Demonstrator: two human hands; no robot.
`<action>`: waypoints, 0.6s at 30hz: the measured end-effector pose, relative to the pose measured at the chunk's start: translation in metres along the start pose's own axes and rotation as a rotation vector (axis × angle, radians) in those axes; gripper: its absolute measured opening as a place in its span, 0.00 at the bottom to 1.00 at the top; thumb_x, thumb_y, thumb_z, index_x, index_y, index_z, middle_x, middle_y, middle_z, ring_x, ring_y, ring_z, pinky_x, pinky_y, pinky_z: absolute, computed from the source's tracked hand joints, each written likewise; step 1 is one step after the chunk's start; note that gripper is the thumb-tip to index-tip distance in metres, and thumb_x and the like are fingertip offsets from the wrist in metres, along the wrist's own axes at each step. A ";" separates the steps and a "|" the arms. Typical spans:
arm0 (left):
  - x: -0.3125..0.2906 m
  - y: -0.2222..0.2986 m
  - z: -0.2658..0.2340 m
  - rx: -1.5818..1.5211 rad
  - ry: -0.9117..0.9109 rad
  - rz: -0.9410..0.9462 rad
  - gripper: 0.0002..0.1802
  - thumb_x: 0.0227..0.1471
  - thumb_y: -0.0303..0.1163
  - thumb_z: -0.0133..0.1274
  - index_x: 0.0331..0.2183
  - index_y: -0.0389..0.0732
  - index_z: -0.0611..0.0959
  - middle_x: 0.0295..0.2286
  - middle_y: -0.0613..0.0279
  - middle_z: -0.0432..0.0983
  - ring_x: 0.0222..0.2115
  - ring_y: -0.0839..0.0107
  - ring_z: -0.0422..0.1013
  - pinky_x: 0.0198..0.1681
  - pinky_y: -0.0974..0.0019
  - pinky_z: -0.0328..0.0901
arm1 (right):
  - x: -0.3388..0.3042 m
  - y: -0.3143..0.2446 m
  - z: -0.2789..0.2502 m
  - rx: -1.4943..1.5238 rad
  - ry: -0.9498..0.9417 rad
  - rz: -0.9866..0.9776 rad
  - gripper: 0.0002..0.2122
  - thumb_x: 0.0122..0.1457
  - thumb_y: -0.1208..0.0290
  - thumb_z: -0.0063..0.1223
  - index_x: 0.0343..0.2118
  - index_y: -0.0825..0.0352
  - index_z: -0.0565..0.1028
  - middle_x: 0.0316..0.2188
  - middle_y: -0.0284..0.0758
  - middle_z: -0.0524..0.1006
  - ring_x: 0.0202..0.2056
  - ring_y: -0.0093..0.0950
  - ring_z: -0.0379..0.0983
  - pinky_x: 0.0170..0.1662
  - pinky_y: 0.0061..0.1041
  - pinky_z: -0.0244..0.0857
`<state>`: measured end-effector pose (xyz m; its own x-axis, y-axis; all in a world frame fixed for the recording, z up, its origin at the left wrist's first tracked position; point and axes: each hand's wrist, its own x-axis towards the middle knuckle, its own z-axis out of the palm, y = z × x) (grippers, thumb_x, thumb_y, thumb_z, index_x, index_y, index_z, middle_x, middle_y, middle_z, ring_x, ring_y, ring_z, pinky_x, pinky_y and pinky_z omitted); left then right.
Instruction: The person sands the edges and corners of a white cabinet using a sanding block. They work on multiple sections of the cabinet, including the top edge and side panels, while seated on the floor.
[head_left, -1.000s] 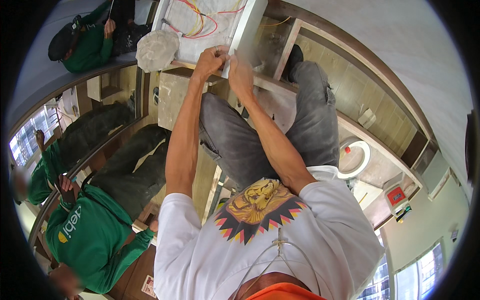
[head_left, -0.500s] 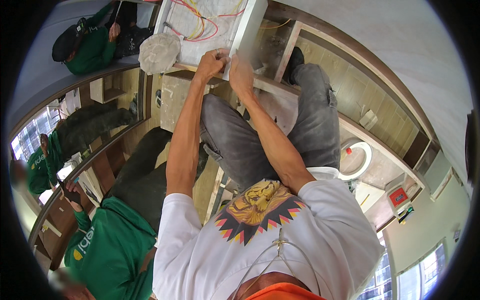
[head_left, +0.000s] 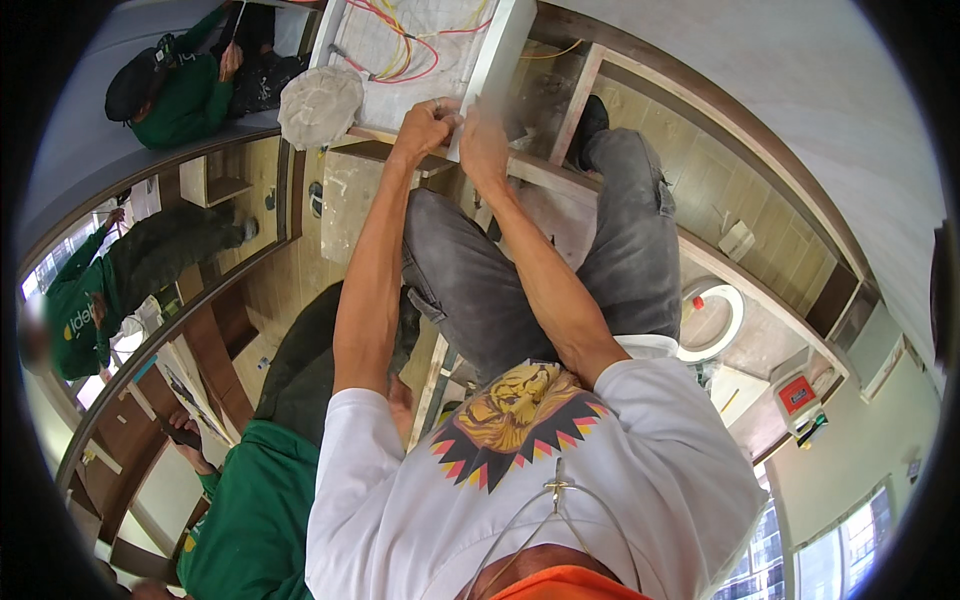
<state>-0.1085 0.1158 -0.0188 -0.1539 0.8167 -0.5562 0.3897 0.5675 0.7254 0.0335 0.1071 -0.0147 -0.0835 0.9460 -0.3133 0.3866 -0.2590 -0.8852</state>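
Note:
Both my hands are at the near end of a white strip point(head_left: 497, 62) that edges a shallow pale box or panel point(head_left: 400, 90). My left hand point(head_left: 427, 125) is closed, thumb and fingers pinched at the strip's left side. What it pinches is too small to make out. Beside it, my right hand point(head_left: 485, 147) is curled at the strip's right side, its fingertips partly hidden by a blur. Red and yellow wires point(head_left: 405, 50) lie loose on the panel beyond my hands. A crumpled pale round bundle point(head_left: 321, 106) sits left of my left hand.
A person in a green top point(head_left: 250, 510) is close at my left; a mirror point(head_left: 190, 240) reflects green-clad figures. Wooden frame rails point(head_left: 770, 290) run to the right. There are a white ring point(head_left: 715, 322) and a red-and-white device point(head_left: 797, 393).
My hands stay at the strip almost unmoved. The person at my left has shifted lower and closer, with a bare hand or foot now showing beside my left sleeve.

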 end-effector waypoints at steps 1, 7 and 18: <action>0.001 0.004 -0.001 0.005 -0.016 -0.016 0.15 0.59 0.25 0.56 0.47 0.33 0.82 0.33 0.62 0.82 0.27 0.77 0.73 0.31 0.71 0.69 | 0.001 0.002 0.001 0.004 0.020 -0.014 0.26 0.70 0.58 0.33 0.63 0.73 0.64 0.44 0.61 0.75 0.45 0.57 0.74 0.47 0.50 0.68; -0.004 0.015 0.001 0.048 0.001 -0.053 0.15 0.59 0.25 0.55 0.48 0.33 0.82 0.34 0.59 0.82 0.29 0.76 0.74 0.33 0.71 0.70 | 0.014 0.007 0.004 0.048 0.000 0.035 0.23 0.70 0.61 0.33 0.57 0.75 0.66 0.44 0.61 0.74 0.47 0.58 0.72 0.50 0.49 0.65; 0.007 -0.004 -0.004 0.061 -0.013 -0.002 0.14 0.58 0.26 0.56 0.47 0.34 0.83 0.35 0.61 0.82 0.33 0.74 0.76 0.37 0.71 0.73 | 0.031 0.020 0.016 0.003 0.032 -0.073 0.24 0.70 0.60 0.33 0.59 0.74 0.67 0.47 0.60 0.74 0.48 0.57 0.72 0.51 0.48 0.66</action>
<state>-0.1146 0.1201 -0.0241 -0.1430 0.8141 -0.5628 0.4441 0.5609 0.6986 0.0242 0.1283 -0.0481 -0.0819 0.9681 -0.2368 0.3778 -0.1898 -0.9062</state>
